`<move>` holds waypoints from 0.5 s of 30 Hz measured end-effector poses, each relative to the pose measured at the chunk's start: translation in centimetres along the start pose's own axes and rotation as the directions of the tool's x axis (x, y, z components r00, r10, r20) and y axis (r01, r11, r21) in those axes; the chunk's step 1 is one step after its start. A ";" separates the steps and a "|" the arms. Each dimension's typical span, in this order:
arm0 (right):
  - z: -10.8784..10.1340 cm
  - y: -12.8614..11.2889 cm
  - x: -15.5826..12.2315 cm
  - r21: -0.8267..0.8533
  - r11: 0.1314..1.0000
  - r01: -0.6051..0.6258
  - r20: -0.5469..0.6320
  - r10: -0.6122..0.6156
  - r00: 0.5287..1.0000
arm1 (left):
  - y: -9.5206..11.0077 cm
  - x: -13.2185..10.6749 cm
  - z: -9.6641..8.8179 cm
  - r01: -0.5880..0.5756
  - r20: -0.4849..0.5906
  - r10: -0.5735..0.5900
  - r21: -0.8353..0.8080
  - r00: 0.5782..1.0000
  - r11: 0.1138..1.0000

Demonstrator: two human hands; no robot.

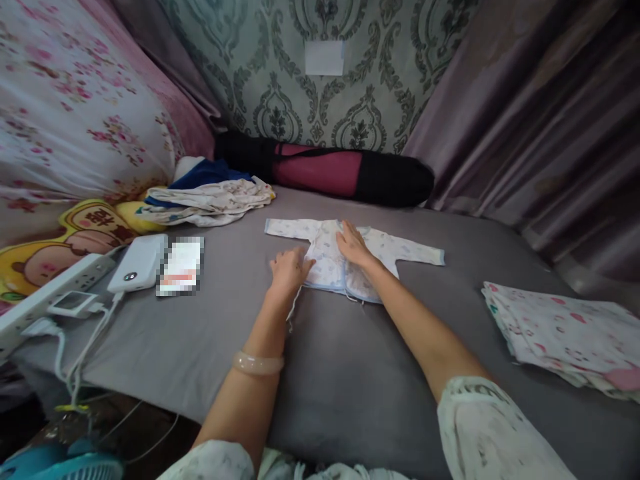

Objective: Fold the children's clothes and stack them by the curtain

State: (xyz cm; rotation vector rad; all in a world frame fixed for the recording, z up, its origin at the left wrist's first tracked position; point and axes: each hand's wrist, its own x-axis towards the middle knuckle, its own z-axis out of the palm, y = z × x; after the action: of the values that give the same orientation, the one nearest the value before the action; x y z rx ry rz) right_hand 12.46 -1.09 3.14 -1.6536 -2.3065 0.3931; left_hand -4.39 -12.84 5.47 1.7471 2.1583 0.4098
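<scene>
A power bank (140, 263) lies left of the left grip (289, 269), which curls at the shirt (326, 259); whether it pinches is unclear. The right grip (353, 245) lies flat, outstretched, on the shirt; farther right, folded cloth (565, 330).

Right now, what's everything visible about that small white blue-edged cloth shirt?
The small white long-sleeved cloth shirt with blue edging lies spread on the grey fabric surface, sleeves out sideways. It has faint prints and thin pale ties. The bare right hand rests on its chest; the bare left hand is at its side.
</scene>
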 end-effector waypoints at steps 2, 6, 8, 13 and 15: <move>-0.1 0.2 -2.6 -0.045 0.999 0.011 0.057 -0.008 0.998 | 0.0 0.1 -0.2 0.082 0.001 -0.082 -0.027 0.997 0.996; 0.6 -1.4 -6.5 -0.101 0.990 0.101 0.138 -0.086 0.987 | -0.1 0.0 -0.2 0.129 0.070 -0.126 -0.043 0.990 0.991; 1.1 -2.5 -7.5 -0.125 0.985 0.123 0.150 -0.104 0.983 | -0.3 0.0 -0.1 0.128 0.081 -0.124 -0.049 0.989 0.991; 2.0 -3.6 -8.0 -0.185 0.977 0.108 0.106 -0.089 0.990 | -0.9 0.3 0.1 0.145 0.112 -0.132 -0.122 0.985 0.982; 2.1 -3.5 -8.0 -0.193 0.975 0.107 0.096 -0.090 0.991 | -1.1 0.4 0.1 0.157 0.110 -0.143 -0.133 0.984 0.979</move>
State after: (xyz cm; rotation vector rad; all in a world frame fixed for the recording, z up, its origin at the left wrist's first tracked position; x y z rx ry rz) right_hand 11.06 -9.87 1.97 -1.6290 -2.5534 0.2245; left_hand -5.40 -12.67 4.84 1.4859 2.1179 0.4153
